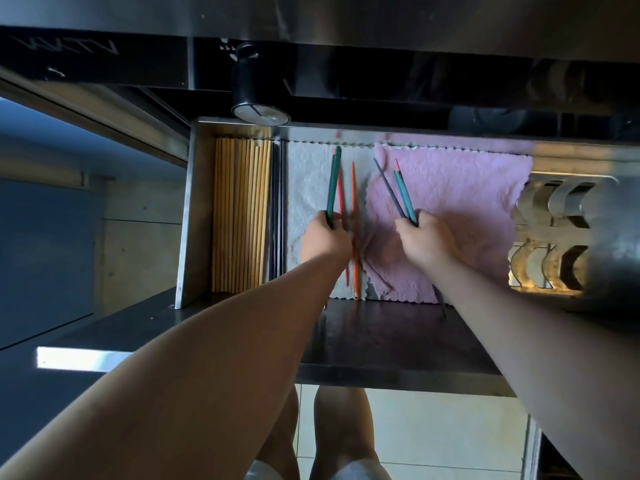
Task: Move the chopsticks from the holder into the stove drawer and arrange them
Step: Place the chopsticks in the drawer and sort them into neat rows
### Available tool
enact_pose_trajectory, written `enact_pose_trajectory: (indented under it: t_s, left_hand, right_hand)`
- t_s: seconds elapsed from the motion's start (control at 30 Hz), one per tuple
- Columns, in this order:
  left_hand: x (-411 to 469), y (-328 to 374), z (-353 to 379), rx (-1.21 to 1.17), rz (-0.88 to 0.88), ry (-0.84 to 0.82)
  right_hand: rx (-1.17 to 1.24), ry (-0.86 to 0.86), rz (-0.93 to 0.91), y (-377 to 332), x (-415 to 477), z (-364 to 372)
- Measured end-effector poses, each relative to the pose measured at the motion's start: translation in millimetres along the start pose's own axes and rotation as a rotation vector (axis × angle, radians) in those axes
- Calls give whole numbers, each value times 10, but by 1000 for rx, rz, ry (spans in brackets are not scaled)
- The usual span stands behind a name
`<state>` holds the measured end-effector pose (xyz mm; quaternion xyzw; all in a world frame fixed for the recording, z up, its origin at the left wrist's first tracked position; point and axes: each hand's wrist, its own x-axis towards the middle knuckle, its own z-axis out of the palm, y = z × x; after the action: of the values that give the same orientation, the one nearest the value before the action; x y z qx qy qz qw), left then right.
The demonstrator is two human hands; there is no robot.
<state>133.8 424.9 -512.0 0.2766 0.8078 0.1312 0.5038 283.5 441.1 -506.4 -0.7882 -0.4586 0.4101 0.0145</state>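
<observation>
**Coloured chopsticks being sorted on the drawer cloths**

At centre frame the stove drawer (194, 216) is pulled open and both hands are at work inside it. The left hand (325, 239) is closed around a pair of teal chopsticks (333, 183), held with their tips toward the top of the frame over the white cloth (304, 181). The right hand (427, 239) is clenched on a small bundle (401, 192) of teal, dark and red sticks above the pink cloth (460, 206). Two orange-red chopsticks (354, 216) lie loose between the hands, roughly along the seam of the cloths. The holder cannot be identified with certainty.

The step is judged best done by lowering each stick parallel to the loose ones, ends levelled, and by pairing colours before release; the fanned bundle on the right should be squared first.

The sticks are slim, smooth and tapered. The cloths are soft and quilted, with scalloped edges, and the pink one is rumpled near the hands. At the left of the drawer a row of pale wooden chopsticks (240, 216) is packed straight against the brushed-steel wall.
</observation>
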Motion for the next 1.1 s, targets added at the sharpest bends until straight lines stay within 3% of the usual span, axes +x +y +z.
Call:
enact_pose_trajectory:
  t_s: [0.23,0.5,0.67,0.93,1.1]
  left_hand:
    - [-8,-25,-41,-113,-44,-112]
    - [22,-109,-253,-26,-51,47]
    - [105,-165,-433,-7,-77,35]
    - [244,-309,-657,7,-64,-15]
    - [287,-317,-679,57,-62,21]
  right_hand:
    - [1,-100,8,-125,-8,18]
    - [256,-285,44,-355,-63,188]
    - [351,-400,77,-570,-124,407]
    - [540,-379,206,-726,-94,740]
    - [278,-209,116,-679,-79,785]
